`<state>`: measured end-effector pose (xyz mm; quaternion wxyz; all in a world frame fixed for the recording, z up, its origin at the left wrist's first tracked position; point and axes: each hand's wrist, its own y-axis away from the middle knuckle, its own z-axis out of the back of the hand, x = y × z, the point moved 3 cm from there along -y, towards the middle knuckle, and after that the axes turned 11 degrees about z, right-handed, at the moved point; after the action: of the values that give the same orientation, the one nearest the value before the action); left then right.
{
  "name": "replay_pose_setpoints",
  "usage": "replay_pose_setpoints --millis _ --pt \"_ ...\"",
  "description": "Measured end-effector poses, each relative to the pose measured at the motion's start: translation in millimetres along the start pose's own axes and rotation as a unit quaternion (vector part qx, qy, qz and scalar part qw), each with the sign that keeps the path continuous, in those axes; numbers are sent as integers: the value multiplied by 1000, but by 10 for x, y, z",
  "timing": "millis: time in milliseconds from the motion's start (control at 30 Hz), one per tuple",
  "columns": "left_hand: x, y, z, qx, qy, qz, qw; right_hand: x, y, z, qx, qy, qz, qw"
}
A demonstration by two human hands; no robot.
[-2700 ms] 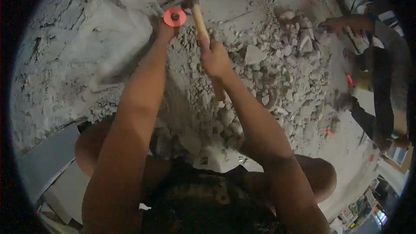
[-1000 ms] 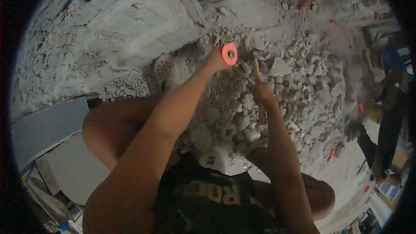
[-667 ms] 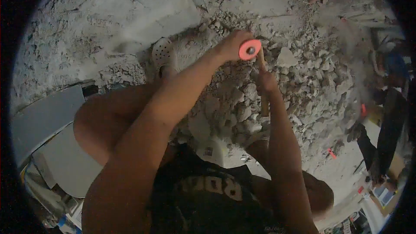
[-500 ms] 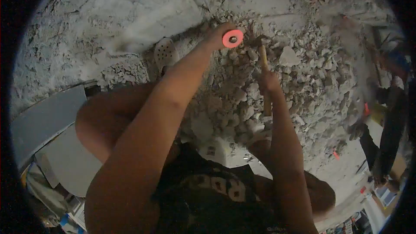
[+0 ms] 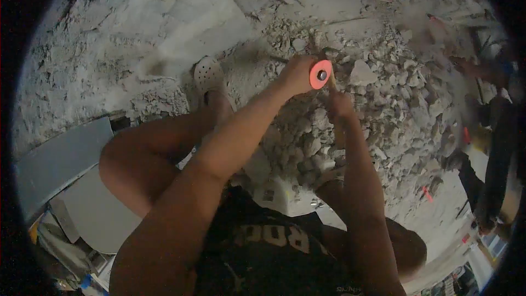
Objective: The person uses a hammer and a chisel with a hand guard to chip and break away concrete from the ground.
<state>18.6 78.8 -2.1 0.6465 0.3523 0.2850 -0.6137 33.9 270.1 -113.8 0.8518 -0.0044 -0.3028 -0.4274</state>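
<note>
Wrapped round a chisel with a round pink hand guard, my left hand is closed above the broken concrete. The chisel's metal striking end faces up toward me, and a thin part of its shaft shows left of the fist. My right hand grips the wooden handle of a hammer, just right of the guard. Its dark head lies beyond the guard, close to the rubble. The chisel's tip is hard to make out.
A large rough concrete mass stands at upper left. Near it is my foot in a white clog. Grey boards lie at left. Another person's dark-clothed limbs show at the right edge, beside small orange-red pieces.
My left hand has moved right and toward me with the chisel, bringing the pink guard close to the hammer handle. My right hand stays almost in place. The view has shifted slightly.
</note>
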Motion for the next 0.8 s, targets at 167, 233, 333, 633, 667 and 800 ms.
replay_pose_setpoints --millis 167,233,333,633,667,800 --pt "-166 -269 221 2 -60 -154 986 77 -4 82 40 -107 -84 990" --pt "41 -332 229 34 -99 -160 982 11 -1 47 19 -124 -62 990" --pt "308 -317 262 -47 -93 -141 984 16 67 26 -15 -262 -121 957" --pt "659 -480 262 -15 6 -75 997 104 121 -37 -72 -236 -182 952" --pt "651 -518 295 -48 -30 -47 997 174 110 20 -92 -194 -145 966" --pt "730 -582 433 -55 -17 -6 998 167 29 -144 -44 -225 -234 945"
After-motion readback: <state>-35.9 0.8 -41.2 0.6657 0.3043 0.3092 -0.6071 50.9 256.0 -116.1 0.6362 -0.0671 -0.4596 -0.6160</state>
